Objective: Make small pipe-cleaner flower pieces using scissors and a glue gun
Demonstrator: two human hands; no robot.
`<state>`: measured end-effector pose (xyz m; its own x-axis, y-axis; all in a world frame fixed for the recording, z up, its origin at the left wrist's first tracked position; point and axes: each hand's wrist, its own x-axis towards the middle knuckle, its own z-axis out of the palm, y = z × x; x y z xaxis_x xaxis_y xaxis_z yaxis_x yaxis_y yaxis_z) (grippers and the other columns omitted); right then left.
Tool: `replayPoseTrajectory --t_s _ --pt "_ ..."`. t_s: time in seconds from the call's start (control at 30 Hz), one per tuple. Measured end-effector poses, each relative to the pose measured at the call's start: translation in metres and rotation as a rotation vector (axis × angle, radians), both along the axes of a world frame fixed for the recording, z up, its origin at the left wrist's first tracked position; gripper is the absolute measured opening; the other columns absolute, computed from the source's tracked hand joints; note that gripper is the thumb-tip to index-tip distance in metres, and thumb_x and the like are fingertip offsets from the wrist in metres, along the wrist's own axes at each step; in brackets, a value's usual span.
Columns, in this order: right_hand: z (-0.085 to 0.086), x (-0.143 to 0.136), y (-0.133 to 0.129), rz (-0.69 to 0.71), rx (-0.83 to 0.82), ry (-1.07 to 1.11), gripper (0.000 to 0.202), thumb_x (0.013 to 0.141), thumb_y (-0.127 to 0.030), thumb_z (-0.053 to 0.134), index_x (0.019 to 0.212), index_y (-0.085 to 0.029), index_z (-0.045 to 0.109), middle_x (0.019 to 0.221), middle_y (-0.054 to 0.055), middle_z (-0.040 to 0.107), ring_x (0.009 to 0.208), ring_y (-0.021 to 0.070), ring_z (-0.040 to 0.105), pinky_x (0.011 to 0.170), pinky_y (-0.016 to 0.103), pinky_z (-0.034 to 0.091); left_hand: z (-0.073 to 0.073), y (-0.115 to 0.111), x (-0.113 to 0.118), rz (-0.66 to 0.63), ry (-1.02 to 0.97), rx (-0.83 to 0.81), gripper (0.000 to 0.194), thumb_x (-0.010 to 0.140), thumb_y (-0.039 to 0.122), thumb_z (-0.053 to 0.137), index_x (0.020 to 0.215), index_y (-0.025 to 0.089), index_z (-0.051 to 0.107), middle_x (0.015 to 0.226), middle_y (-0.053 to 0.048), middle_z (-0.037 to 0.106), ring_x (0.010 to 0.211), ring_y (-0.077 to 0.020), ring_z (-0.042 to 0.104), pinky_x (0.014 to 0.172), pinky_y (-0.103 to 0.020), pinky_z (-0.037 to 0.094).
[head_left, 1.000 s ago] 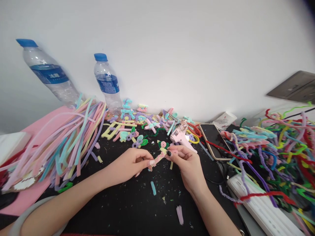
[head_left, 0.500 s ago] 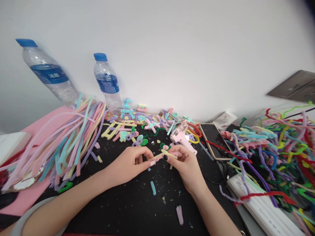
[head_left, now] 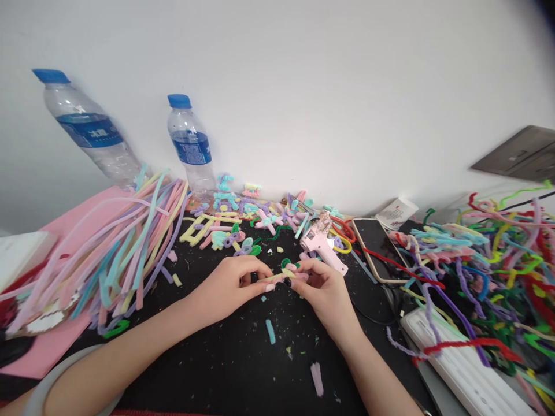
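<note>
Over the black table, my left hand (head_left: 234, 290) pinches the left end of a pink and yellow fuzzy-stem piece (head_left: 277, 277) between thumb and fingers. The thumb and fingers of my right hand (head_left: 323, 290) close on the same piece from the right, hiding part of it. A dark green loop (head_left: 285, 263) shows at its top. Just behind my right hand lies a pink glue gun (head_left: 323, 245). Small fuzzy shapes, among them a pink one (head_left: 267, 220), lie beyond both hands. A short blue piece (head_left: 270, 331) rests on the table below them.
Two plastic bottles (head_left: 93, 132) (head_left: 191, 147) stand by the wall. A bundle of pastel stems (head_left: 125, 242) lies left, tangled stems (head_left: 511, 271) right. A phone (head_left: 381, 251), a white power strip (head_left: 463, 361) and a lilac scrap (head_left: 316, 379) are on the table.
My hands have drawn slightly closer together around the piece. My right fingers have shifted left, covering more of its right part.
</note>
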<state>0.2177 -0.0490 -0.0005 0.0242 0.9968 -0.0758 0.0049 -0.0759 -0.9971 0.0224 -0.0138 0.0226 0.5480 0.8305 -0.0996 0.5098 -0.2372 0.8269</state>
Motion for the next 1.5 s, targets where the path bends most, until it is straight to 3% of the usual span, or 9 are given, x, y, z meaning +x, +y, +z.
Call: replayPoseTrajectory --t_s 0.17,0.4,0.8,1.03,1.5 --pt "-0.0012 0.0020 -0.0002 0.038 0.051 -0.158 0.010 0.067 -0.021 0.071 0.076 -0.017 0.069 0.076 0.002 0.061 0.067 0.0140 0.054 0.061 0.027 0.043 -0.0033 0.0004 -0.0011 -0.016 0.022 0.046 0.025 0.083 0.043 0.055 0.085 0.020 0.067 0.079 0.001 0.062 0.058 -0.0105 0.045 0.052 -0.022 0.033" --pt "-0.0015 0.0008 0.0001 0.044 0.018 -0.226 0.009 0.068 -0.023 0.069 0.073 -0.016 0.068 0.076 0.003 0.060 0.066 0.0153 0.054 0.063 0.031 0.045 -0.0025 -0.0008 0.0010 -0.016 0.041 0.075 0.025 0.084 0.042 0.054 0.082 0.021 0.067 0.075 0.002 0.061 0.059 -0.0107 0.046 0.053 -0.022 0.035" --pt "0.0060 -0.0031 -0.0035 0.040 0.013 -0.300 0.010 0.070 -0.024 0.065 0.072 -0.014 0.066 0.068 0.001 0.056 0.061 0.0126 0.047 0.056 0.026 0.037 -0.0023 -0.0009 0.0020 -0.008 0.036 0.124 0.022 0.084 0.037 0.055 0.079 0.020 0.067 0.071 0.002 0.058 0.059 -0.0108 0.046 0.054 -0.022 0.035" --pt "0.0068 -0.0020 -0.0017 0.088 0.018 -0.277 0.008 0.069 -0.021 0.065 0.073 -0.014 0.065 0.071 0.000 0.055 0.062 0.0120 0.047 0.057 0.025 0.037 -0.0005 -0.0006 0.0026 -0.008 0.004 0.097 0.017 0.082 0.033 0.057 0.083 0.020 0.068 0.074 0.001 0.060 0.059 -0.0106 0.047 0.054 -0.021 0.037" --pt "0.0073 0.0050 -0.0004 0.071 -0.093 -0.128 0.021 0.069 -0.036 0.069 0.076 -0.016 0.065 0.066 0.000 0.056 0.060 0.0135 0.049 0.056 0.025 0.036 0.0016 0.0040 -0.0041 0.087 -0.106 -0.016 0.021 0.081 0.030 0.056 0.094 0.021 0.069 0.071 0.001 0.065 0.054 -0.0108 0.049 0.049 -0.021 0.037"
